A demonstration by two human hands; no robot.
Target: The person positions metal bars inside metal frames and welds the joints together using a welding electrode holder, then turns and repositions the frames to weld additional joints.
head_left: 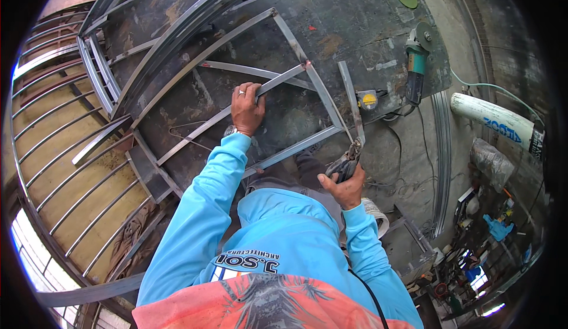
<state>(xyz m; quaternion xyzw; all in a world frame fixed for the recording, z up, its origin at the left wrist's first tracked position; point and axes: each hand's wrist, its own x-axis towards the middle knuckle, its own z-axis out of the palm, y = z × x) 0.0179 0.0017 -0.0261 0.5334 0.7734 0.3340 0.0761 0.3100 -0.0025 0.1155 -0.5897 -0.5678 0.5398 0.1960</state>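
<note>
My left hand (247,109) presses down on a flat steel bar (278,80) that lies diagonally inside a steel frame (322,95) on a dark, rusty metal worktable (331,15). My right hand (345,188) grips locking pliers (348,161), whose jaws clamp the lower end of a short flat steel strip (351,99) at the frame's lower right corner. Both arms wear light blue sleeves; a watch sits on the left wrist.
A teal angle grinder (418,63) lies at the table's right edge, a yellow tape measure (369,100) next to the strip. Curved steel grilles (71,151) stand at left. A white pipe (494,119), cables and clutter lie on the concrete floor at right.
</note>
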